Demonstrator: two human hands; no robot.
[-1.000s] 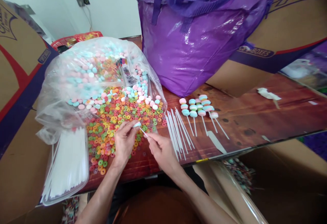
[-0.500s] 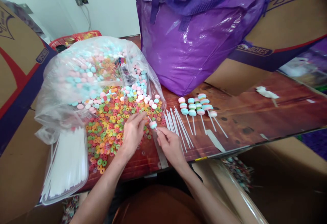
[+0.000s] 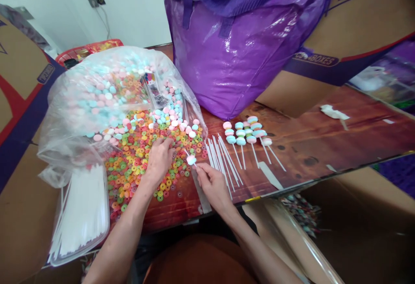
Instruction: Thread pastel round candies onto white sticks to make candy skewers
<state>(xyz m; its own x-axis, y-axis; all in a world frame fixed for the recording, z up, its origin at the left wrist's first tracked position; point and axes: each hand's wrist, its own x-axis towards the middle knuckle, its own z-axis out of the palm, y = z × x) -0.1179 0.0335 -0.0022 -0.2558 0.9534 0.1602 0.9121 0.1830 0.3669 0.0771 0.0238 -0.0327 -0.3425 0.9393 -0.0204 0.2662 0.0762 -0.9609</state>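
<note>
My right hand (image 3: 214, 184) pinches a white stick that carries one pink, white and blue candy (image 3: 191, 160) near its upper end. The bare tip of the stick sticks out above the candy. To the left, my left hand (image 3: 160, 156) reaches into a spread of colourful ring candies (image 3: 129, 178). Its fingers are bent and slightly apart at the pile, with the fingertips partly hidden. Loose white sticks (image 3: 222, 158) lie just right of my right hand. Beyond them several sticks with stacked candies (image 3: 240, 133) lie in a row.
A clear plastic bag (image 3: 74, 98) of pastel candies and rings lies at the left, behind a pack of white sticks (image 3: 81, 210). A large purple bag (image 3: 240, 59) stands at the back. Cardboard boxes (image 3: 301, 89) flank the wooden-patterned table (image 3: 298, 145).
My left hand has left the stick's tip and moved left to the ring candies. My right hand still holds the stick with its candy, slightly lower. The view has shifted a little.
</note>
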